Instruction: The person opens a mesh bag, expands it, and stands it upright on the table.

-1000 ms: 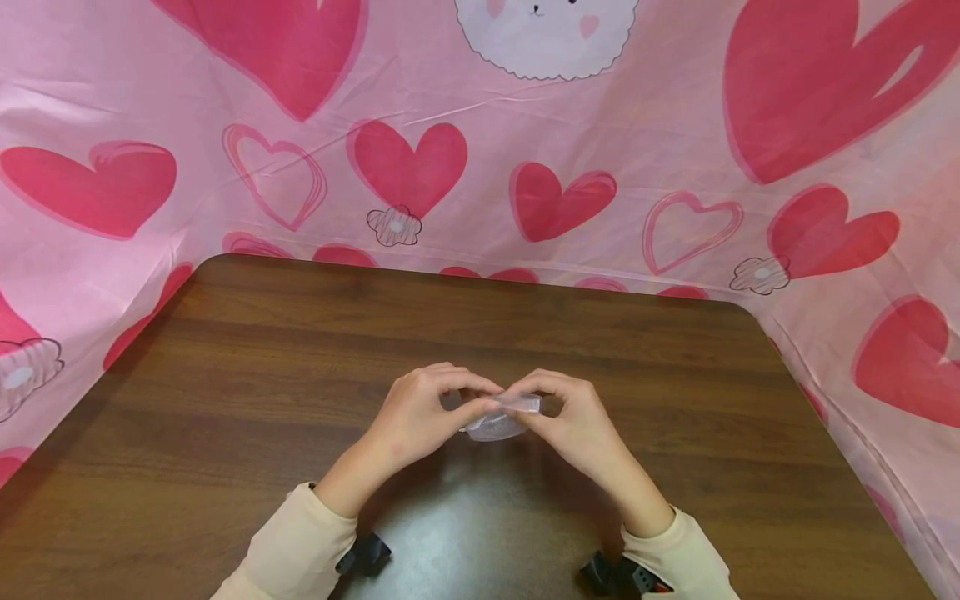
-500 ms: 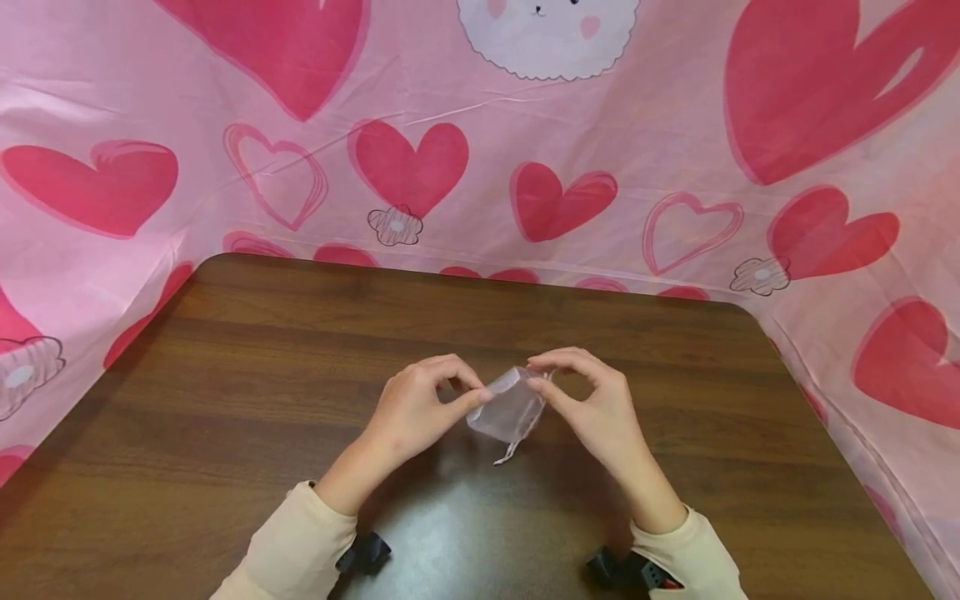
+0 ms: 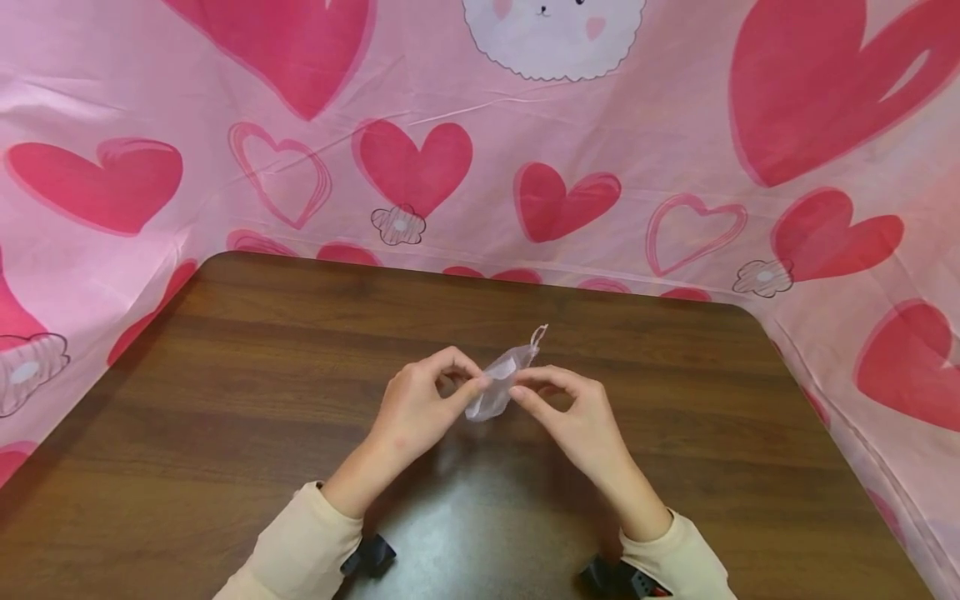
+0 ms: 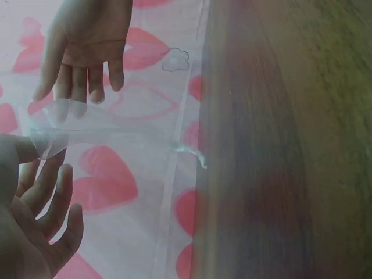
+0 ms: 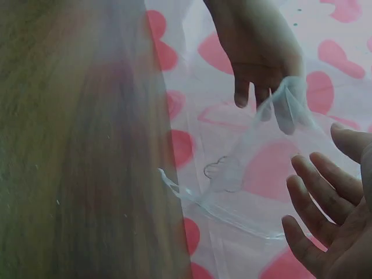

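Note:
A small sheer white drawstring pouch (image 3: 497, 392) is held tilted above the table, its cord loop (image 3: 538, 335) pointing up and away to the right. My left hand (image 3: 420, 408) pinches the pouch's left edge between thumb and fingers. On the other side, my right hand (image 3: 573, 412) is close against the pouch, thumb and index finger at its right edge. In the right wrist view the right hand (image 5: 334, 203) has its fingers spread and thumb apart, beside the see-through fabric (image 5: 256, 168). The left wrist view shows the pouch (image 4: 87, 131) stretched out sideways between both hands.
Underneath is a dark brown wooden table (image 3: 300, 333) with rounded far corners. A pink cloth with red hearts (image 3: 420, 167) hangs behind it and along both sides. A black device (image 3: 369, 557) sits at the left wrist, another (image 3: 618, 577) at the right.
The pouch was bunched between both hands, then turned and spread with its cord hanging toward me. Now the cord points away, and the right hand has shifted down and left from its raised position.

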Demonstrator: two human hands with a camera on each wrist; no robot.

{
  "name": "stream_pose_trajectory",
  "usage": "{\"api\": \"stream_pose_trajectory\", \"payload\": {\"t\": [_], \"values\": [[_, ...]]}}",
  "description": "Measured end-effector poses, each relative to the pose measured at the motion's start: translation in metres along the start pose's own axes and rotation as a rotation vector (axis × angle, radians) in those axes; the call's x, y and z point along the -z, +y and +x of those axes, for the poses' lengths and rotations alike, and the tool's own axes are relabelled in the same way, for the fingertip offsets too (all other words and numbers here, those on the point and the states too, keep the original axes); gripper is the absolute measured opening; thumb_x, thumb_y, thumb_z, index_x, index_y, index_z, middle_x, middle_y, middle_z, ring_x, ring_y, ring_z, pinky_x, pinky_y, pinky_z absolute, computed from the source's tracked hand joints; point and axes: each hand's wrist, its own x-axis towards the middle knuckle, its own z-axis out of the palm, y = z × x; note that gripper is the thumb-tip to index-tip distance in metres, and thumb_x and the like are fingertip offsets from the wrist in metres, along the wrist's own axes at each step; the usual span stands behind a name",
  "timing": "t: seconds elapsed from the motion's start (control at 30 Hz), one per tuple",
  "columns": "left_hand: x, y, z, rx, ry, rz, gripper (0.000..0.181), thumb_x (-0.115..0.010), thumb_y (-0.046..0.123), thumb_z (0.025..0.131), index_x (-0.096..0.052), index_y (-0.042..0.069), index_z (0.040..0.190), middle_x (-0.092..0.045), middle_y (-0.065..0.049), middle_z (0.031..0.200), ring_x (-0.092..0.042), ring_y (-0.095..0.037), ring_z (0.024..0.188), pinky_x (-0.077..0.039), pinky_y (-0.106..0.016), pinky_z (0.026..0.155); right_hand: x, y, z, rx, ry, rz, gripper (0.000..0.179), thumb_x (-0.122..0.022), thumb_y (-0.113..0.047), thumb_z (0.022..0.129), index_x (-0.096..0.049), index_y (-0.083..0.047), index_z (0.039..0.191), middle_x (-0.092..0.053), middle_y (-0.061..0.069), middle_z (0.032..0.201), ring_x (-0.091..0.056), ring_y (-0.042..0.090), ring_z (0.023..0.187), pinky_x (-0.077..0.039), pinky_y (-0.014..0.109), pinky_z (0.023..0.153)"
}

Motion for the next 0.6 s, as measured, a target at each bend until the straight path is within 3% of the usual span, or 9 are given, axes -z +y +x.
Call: {"api": "stream_pose_trajectory", "payload": {"t": [0.13,0.33,0.6], "values": [[-0.0016,0.0005,-0.0005,-0.022,0.001,-0.027,0.013,-0.081,0.022,0.084,-0.069,0.024,0.083,-0.067,0.016,0.078,-0.060,-0.007,0.071,-0.051,-0.036,0.068,-0.0040,-0.0020,-0.0021,-0.026,-0.015,0.003,0.019,-0.081,-0.017,0.083,-0.077,-0.013,0.101,-0.073,-0.006,0.091,-0.065,0.014,0.086,-0.052,0.041,0.079],[-0.0048,0.0018,-0.0019,-0.032,-0.023,-0.050,0.019,-0.083,0.026,0.081,-0.065,0.024,0.076,-0.066,0.018,0.074,-0.061,-0.013,0.070,-0.048,-0.028,0.065,-0.0075,-0.0047,-0.0040,-0.058,-0.029,0.011,0.020,-0.084,-0.016,0.080,-0.077,-0.012,0.098,-0.073,-0.006,0.088,-0.065,0.014,0.082,-0.053,0.037,0.073],[-0.0057,0.0020,-0.0019,-0.021,-0.055,-0.079,0.009,-0.078,0.025,0.087,-0.070,0.023,0.086,-0.068,0.015,0.081,-0.061,-0.007,0.074,-0.052,-0.037,0.072,-0.0059,-0.0047,-0.0025,-0.037,0.012,0.057,0.010,-0.082,-0.013,0.081,-0.078,-0.010,0.089,-0.074,-0.004,0.084,-0.066,0.013,0.079,-0.051,0.027,0.071]]}}
